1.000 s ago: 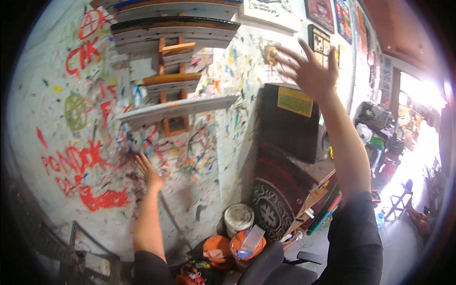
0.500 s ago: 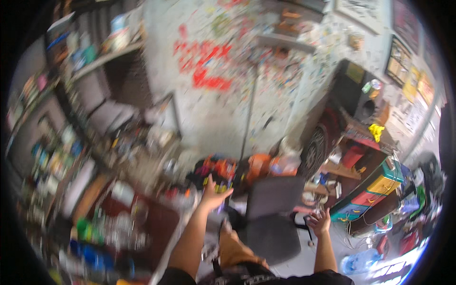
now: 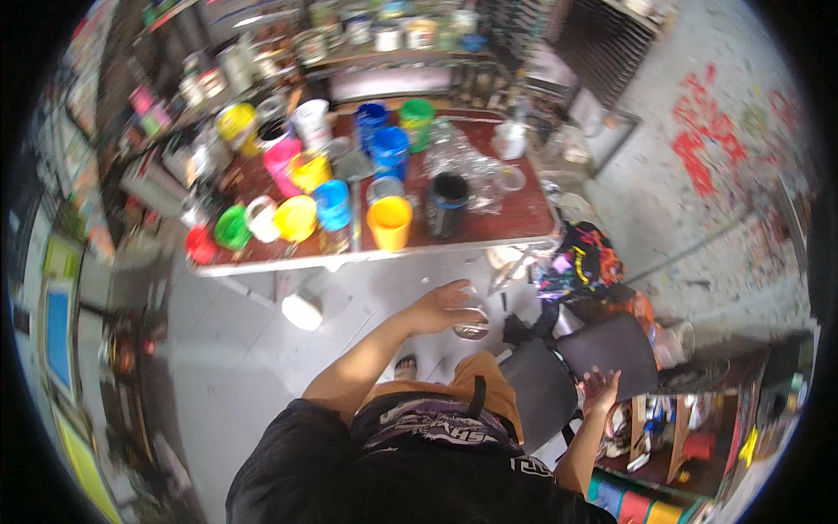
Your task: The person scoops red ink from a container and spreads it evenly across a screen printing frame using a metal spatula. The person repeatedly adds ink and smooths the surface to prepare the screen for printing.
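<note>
My left hand [image 3: 436,310] is held out over the floor in front of me, its fingers and thumb curved round what looks like a clear plastic cup [image 3: 471,325]; blur softens its outline. Off to the right, my right hand [image 3: 600,389] is raised with fingers spread and nothing in it, beside a dark office chair [image 3: 608,354]. Ahead stands a dark red table [image 3: 524,196] with a pale edge. Nearest my left hand on it are an orange cup [image 3: 389,223], a black container [image 3: 448,203] and a blue cup [image 3: 333,206].
More coloured tubs, including a pink one [image 3: 282,166] and a green one [image 3: 232,227], crowd the table's left half. Crumpled clear plastic [image 3: 463,162] lies on its right. Jars line a shelf [image 3: 401,57] behind. A white object [image 3: 301,312] lies on the grey floor. Coloured drawers [image 3: 637,505] stand lower right.
My view has swung left, bringing the table and its tubs to the middle. The chair and paint-marked wall now sit farther right. My left hand now reaches across in front of me.
</note>
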The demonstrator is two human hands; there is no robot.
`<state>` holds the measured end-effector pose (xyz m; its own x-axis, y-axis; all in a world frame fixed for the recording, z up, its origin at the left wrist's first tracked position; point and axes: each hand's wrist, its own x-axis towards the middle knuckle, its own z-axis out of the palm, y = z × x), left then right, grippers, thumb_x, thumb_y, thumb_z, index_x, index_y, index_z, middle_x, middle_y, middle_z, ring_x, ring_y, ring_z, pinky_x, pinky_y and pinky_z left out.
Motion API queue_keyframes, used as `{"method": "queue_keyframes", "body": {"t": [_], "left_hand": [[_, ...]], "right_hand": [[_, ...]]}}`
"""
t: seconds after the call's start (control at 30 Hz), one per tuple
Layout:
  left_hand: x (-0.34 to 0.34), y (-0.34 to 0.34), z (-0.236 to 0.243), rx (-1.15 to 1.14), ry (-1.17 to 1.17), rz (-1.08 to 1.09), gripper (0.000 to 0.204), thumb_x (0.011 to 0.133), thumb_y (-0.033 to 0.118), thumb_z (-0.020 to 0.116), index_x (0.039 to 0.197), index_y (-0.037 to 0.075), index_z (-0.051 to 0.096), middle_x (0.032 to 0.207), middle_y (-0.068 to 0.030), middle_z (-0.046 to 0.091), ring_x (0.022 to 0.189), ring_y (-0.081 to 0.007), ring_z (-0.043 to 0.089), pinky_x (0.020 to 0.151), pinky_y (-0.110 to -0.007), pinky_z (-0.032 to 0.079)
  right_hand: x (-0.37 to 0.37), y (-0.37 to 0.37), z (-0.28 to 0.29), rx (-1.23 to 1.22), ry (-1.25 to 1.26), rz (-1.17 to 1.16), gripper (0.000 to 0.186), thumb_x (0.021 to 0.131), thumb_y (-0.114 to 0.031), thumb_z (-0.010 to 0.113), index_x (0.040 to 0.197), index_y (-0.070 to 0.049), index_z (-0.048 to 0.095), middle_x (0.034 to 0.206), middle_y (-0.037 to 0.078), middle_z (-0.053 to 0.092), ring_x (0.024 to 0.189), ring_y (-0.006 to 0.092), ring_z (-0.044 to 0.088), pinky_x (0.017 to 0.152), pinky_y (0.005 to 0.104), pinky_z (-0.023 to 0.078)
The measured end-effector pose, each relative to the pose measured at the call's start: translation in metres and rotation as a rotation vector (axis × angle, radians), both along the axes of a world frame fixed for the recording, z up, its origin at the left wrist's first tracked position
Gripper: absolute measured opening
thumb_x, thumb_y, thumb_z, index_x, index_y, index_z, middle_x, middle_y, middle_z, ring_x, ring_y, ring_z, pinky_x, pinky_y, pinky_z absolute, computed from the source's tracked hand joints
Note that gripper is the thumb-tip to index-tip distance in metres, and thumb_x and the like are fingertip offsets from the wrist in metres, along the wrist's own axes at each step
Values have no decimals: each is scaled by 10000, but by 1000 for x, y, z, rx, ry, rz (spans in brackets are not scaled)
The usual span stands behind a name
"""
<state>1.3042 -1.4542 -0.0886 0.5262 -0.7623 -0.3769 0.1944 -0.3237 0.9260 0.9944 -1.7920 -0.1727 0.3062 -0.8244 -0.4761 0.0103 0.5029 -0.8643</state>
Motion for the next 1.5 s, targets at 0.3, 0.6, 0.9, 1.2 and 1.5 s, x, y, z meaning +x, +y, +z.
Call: {"method": "queue_keyframes", "body": {"t": [0.3,0.6,0.9,1.2,1.5], "left_hand": [[-174,290,-106,401,222,1181,754,795,375,726,1329,-55,413,1164,-175,606,1007,-227,596,913,-330,443],[-467,489,-280,1156,534,752,338,913,319,508,1196,168,613,1227,-50,610,1044,-228,622,901,-415,493],[-519,626,-311,918,967,1303,471,778,477,687,980,55,628,885,-91,634,705,-232,602,603,-449,461],[-258,715,-306,786,257,1357,790,793,415,680,1366,-20,354,1254,-212,559,1230,-270,486,1060,-356,330],[66,626,-174,533,-120,1130,765,726,392,754,1323,30,442,1067,-176,661,984,-320,629,875,-360,486]], "right_hand": [[74,56,-38,-31,141,527,657,920,-517,475,1368,-50,359,1175,152,563,1005,314,578,750,397,470],[135,203,-36,-163,70,839,644,902,-465,547,1357,-44,373,1087,144,605,881,279,618,682,366,490],[202,440,-34,-96,56,1055,594,903,-368,586,1348,-37,371,1139,161,592,906,267,614,709,355,490],[285,589,9,-146,-66,1241,563,912,-262,600,1370,-34,366,1092,145,621,843,212,642,684,304,508],[396,616,-47,-148,-34,1269,517,927,-253,567,1358,-34,382,1086,151,635,849,229,650,699,315,521]]}}
